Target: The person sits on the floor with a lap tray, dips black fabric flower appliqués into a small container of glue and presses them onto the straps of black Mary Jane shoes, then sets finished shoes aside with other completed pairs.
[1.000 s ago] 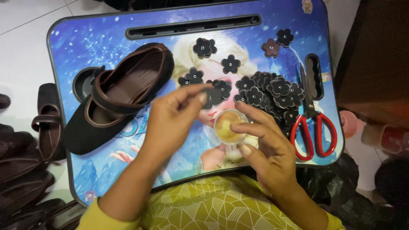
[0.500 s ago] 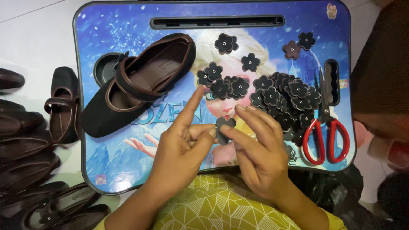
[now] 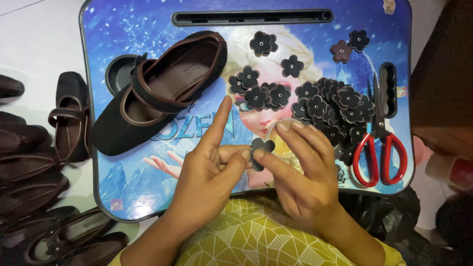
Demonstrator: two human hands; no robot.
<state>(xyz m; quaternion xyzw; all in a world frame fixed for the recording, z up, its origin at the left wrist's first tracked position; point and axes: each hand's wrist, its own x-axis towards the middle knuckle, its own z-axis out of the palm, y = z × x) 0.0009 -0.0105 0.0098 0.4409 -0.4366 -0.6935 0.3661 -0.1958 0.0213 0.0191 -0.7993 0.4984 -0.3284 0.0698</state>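
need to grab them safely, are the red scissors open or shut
Shut: the red scissors lie flat on the tray, blades together, handles side by side.

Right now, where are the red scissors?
In the head view, the red scissors lie at the right edge of the blue lap tray, just right of the pile of black flowers, beyond the right hand.

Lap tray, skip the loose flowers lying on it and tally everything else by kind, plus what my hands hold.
Dark shoe: 1
Red-handled scissors: 1
Round pale tub, mostly hidden: 1
Black flower piece, pinched between left hand and right hand: 1
Total: 4
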